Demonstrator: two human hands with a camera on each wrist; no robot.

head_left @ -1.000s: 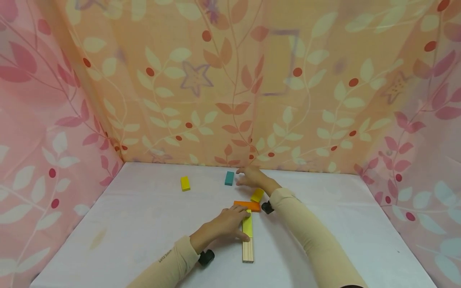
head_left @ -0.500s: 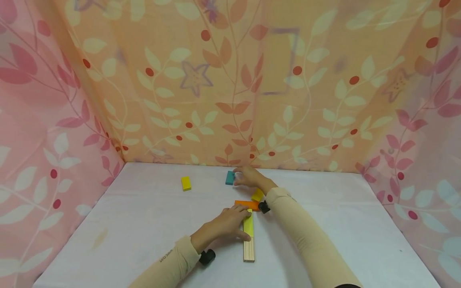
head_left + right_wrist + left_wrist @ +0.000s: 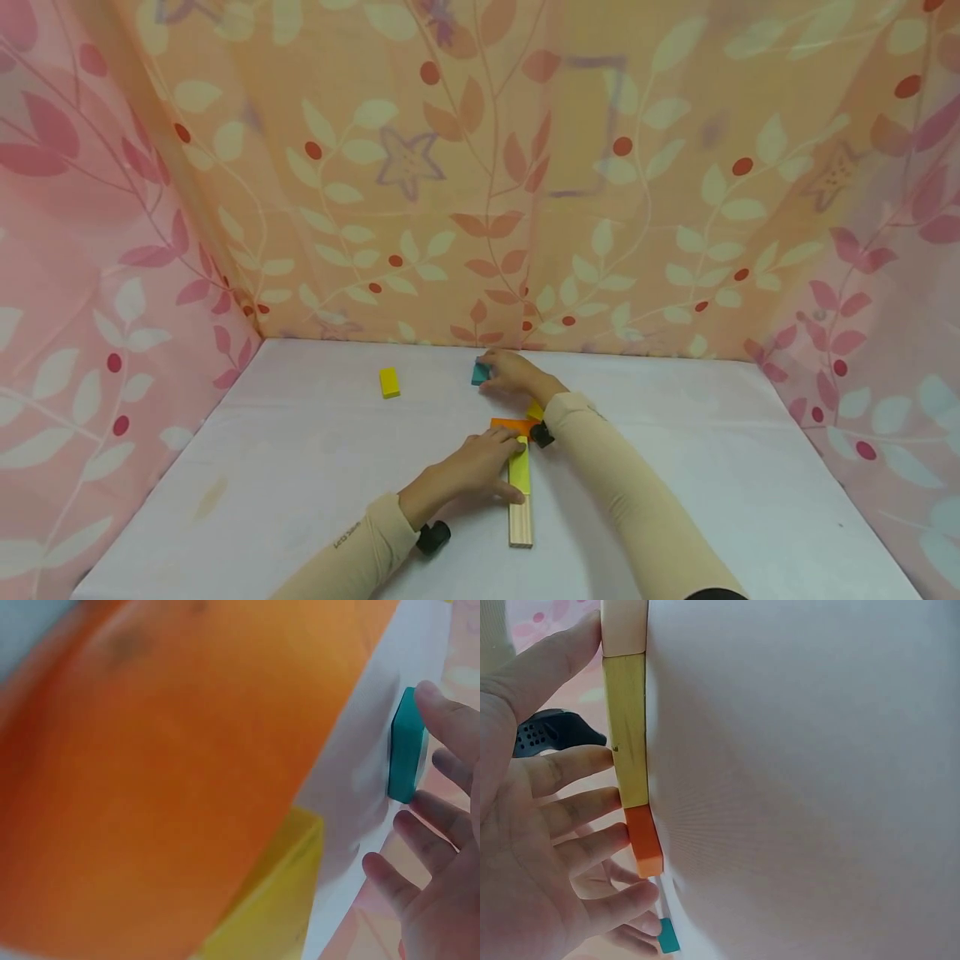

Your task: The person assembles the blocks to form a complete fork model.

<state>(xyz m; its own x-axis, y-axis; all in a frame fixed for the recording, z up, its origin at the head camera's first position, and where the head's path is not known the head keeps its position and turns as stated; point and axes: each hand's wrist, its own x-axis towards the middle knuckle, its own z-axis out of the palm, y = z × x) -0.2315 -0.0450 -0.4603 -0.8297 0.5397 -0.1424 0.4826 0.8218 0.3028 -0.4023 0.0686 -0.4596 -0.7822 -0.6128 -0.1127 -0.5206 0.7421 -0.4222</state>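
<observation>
My left hand lies with fingers extended along a row of toy blocks. Its thumb is at the plain wood block; its fingertips are at the yellow-green block and the orange block, which lies crosswise at the far end. Farther back, my right hand reaches over a small teal block. In the right wrist view its thumb and one fingertip are right at the block's two ends, the other fingers spread. Part of the teal block is hidden under this hand in the head view.
Just beyond the orange block, a yellow block is partly covered by the right forearm. Another yellow block lies back left on the white tabletop. Flowered curtains hang at the back and sides. Both wrists wear black cameras.
My right hand has moved left until its fingers are at the teal block, its forearm covering more of the nearby yellow block. My left hand stays at the row of blocks.
</observation>
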